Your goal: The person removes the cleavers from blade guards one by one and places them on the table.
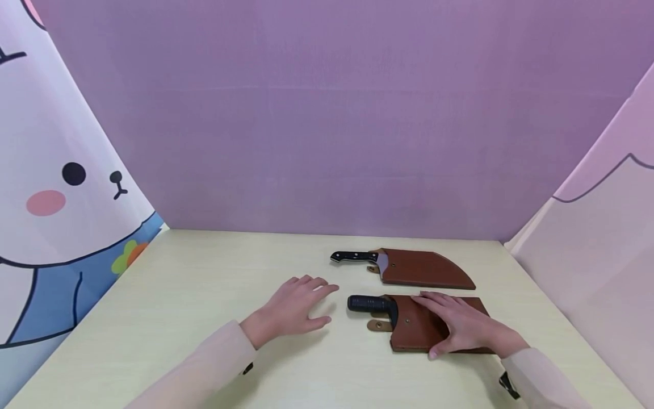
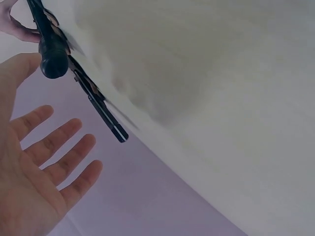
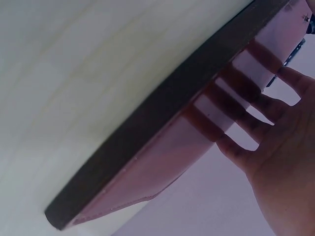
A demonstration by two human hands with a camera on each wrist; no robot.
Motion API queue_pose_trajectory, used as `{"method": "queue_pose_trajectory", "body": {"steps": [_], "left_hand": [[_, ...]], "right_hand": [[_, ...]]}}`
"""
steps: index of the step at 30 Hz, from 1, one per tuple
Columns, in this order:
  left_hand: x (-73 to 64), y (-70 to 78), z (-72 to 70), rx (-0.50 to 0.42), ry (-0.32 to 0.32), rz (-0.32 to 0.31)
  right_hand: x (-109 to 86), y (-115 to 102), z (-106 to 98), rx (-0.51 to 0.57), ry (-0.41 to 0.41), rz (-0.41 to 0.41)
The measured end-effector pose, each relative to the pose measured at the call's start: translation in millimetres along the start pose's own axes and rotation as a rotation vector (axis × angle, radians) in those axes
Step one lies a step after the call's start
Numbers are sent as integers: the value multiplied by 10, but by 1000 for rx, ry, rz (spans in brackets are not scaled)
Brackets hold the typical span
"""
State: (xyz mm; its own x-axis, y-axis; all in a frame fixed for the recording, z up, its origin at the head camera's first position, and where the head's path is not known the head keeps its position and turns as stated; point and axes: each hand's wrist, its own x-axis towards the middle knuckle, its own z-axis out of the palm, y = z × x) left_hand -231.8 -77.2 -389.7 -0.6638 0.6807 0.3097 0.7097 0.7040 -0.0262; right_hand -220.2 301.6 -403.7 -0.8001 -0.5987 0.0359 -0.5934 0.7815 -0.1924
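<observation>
Near brown sheath (image 1: pixel 407 335): right hand (image 1: pixel 467 325) blocks its top. Far sheath (image 1: pixel 424 268) crowds it from behind, only a thin strip between; purple wall (image 1: pixel 327 130) beyond. Left of it, past its black handle (image 1: pixel 365 304), wide room on the surface (image 1: pixel 214 272) beyond left hand (image 1: pixel 288 309).

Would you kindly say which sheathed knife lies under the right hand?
The nearer knife, with squared brown leather sheath and ribbed black handle; the farther knife, with curved brown leather sheath, lies under no hand.
</observation>
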Motion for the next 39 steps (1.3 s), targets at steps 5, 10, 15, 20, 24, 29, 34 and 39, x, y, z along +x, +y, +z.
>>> {"method": "queue_pose_trajectory", "body": {"steps": [5, 10, 15, 20, 24, 29, 34, 39], "left_hand": [[115, 63, -1, -10, -12, -10], [224, 121, 27, -38, -53, -17], [325, 157, 58, -68, -55, -20], [416, 192, 75, -83, -61, -14], [485, 232, 96, -90, -83, -11], [564, 275, 146, -80, -106, -11], [643, 326, 189, -71, -113, 6], [721, 365, 242, -57, -132, 16]], "right_hand": [[7, 2, 6, 3, -1, 7], [11, -4, 13, 9, -12, 20], [8, -6, 16, 10, -9, 24], [8, -1, 18, 6, -3, 18], [8, 0, 18, 10, -5, 23], [13, -6, 13, 9, -10, 28], [14, -6, 16, 6, -9, 33], [13, 3, 28, 4, -6, 35]]}}
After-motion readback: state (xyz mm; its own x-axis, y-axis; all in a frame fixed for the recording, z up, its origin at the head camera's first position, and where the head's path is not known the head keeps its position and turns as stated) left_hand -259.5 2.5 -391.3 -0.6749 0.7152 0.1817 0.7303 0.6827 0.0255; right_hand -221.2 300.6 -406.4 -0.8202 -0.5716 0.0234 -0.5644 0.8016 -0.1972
